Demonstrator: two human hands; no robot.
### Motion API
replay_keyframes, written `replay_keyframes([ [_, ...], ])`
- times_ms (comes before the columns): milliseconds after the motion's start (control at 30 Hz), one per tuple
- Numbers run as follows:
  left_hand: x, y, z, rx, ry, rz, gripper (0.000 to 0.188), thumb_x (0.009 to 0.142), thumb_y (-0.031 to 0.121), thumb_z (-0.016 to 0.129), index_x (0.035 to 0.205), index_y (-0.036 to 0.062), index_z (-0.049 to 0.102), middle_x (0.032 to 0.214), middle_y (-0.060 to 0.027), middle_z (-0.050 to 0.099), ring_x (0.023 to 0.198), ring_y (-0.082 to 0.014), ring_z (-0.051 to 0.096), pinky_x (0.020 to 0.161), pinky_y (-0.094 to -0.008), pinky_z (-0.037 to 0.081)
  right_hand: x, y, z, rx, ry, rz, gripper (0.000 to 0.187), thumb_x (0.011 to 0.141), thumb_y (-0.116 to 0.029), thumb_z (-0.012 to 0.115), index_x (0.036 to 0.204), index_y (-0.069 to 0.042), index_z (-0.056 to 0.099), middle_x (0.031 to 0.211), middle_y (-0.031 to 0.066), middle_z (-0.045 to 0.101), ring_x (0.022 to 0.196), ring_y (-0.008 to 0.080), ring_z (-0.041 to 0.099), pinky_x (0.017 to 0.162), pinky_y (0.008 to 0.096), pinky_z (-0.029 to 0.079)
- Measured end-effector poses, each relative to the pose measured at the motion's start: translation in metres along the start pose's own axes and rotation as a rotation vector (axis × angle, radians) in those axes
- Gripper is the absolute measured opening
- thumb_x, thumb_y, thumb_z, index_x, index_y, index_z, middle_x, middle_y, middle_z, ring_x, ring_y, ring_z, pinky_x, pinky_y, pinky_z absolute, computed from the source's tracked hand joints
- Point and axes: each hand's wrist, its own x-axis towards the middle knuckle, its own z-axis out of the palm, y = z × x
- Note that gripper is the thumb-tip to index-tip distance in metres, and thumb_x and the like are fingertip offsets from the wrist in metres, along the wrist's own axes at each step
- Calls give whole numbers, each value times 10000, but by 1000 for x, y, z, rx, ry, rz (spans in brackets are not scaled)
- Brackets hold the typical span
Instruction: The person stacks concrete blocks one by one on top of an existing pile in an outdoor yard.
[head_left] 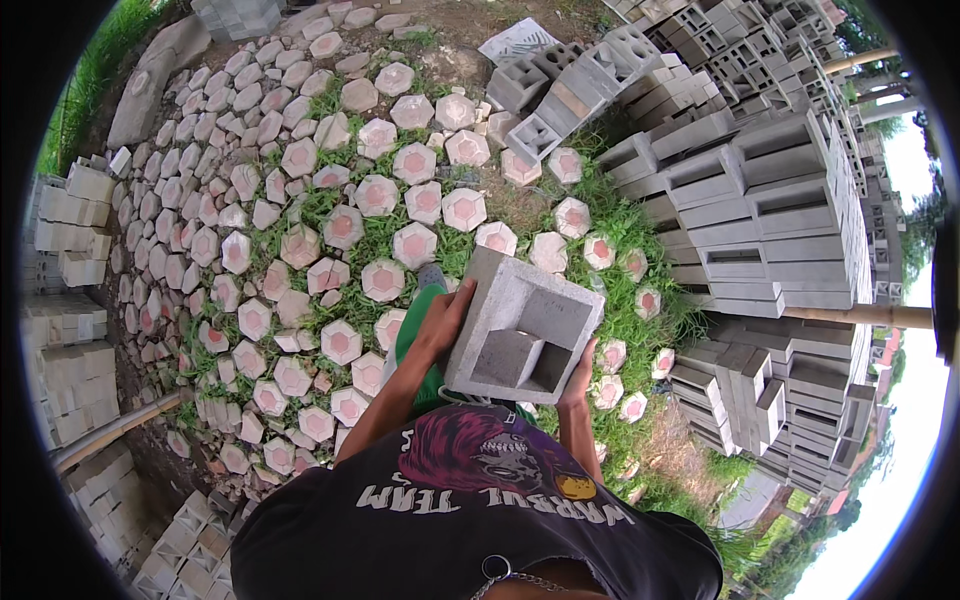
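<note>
Closest to the camera is the person's dark T-shirt, printed on the chest with a magenta and purple picture and pale lettering; a metal chain with a ring hangs at the collar.

At the far left, pale block stacks stand along the edge of the yard, and a wooden pole slants low in front of them. Next come many hexagonal pavers, pale with pinkish centres on many of them, lying apart from one another on soil and tufts of grass. Over them shows a green trouser leg, partly covered by the left forearm.

Mid-picture, the left hand grasps the left side of a grey concrete block, which is held up in front of the body, tilted, its hollows facing the camera. Beyond it, farther up, a row of loose grey blocks rests on the ground. On the block's right side, the right hand grips the lower part, some of its fingers hidden.

Farther right, tall stacks of hollow blocks rise beside the grass, with a wooden beam jutting out near the right rim.
</note>
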Motion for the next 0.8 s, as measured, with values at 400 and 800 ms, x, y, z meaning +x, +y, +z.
replay_keyframes([
  [400, 125, 154, -101, -319, 75, 90, 787, 927, 633, 333, 1073, -80, 632, 962, -158, 650, 846, -199, 561, 784, -340, 435, 137, -115, 214, -356, -178, 272, 736, 830, -336, 665, 1376, 54, 360, 1311, 194, 491, 1174, 303, 505, 1013, 386, 399],
  [800, 295, 249, -156, -388, 230, 128, 800, 925, 636, 354, 1129, -93, 613, 1028, -176, 648, 939, -225, 594, 836, -332, 455, 353, -156, 318, -343, -320, 325, 645, 803, -264, 697, 1291, 68, 437, 1182, 187, 567, 1031, 292, 598, 893, 409, 502],
])
